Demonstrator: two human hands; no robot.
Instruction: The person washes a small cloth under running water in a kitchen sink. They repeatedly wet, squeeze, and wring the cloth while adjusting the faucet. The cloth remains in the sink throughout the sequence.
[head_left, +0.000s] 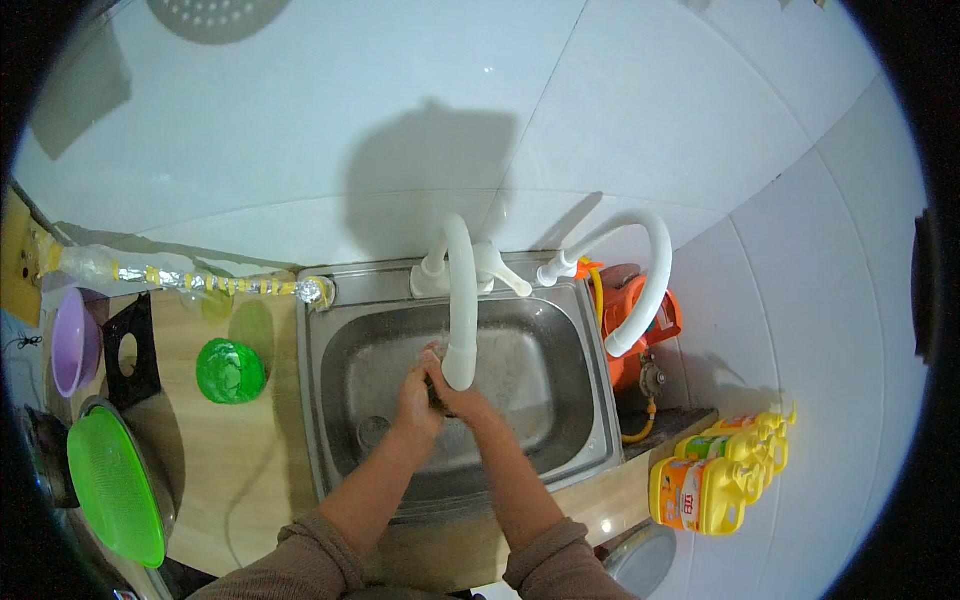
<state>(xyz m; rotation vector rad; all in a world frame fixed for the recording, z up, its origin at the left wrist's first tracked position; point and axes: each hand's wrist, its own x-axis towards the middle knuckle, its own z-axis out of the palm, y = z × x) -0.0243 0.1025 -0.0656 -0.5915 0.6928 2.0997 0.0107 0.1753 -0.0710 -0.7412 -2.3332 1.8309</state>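
Observation:
Both my hands are together over the stainless steel sink (536, 360), beneath the spout of a white gooseneck faucet (463, 319). My left hand (417, 396) presses against my right hand (460, 400), their fingers meeting just left of the spout's end. A dark patch shows between the palms; whether it is an object or shadow I cannot tell. The spout covers part of my right hand. Beside the faucet's base is its white lever handle (504, 271). The drain (373, 433) lies in the basin's left part, near my left wrist.
On the wooden counter (225, 465) at left are a green bowl-like container (231, 371), a purple basin (75, 343) and a green mesh strainer (114, 487). A second white spout (660, 255) arches before an orange gas cylinder (624, 300). Several yellow pump bottles (724, 487) line the right wall.

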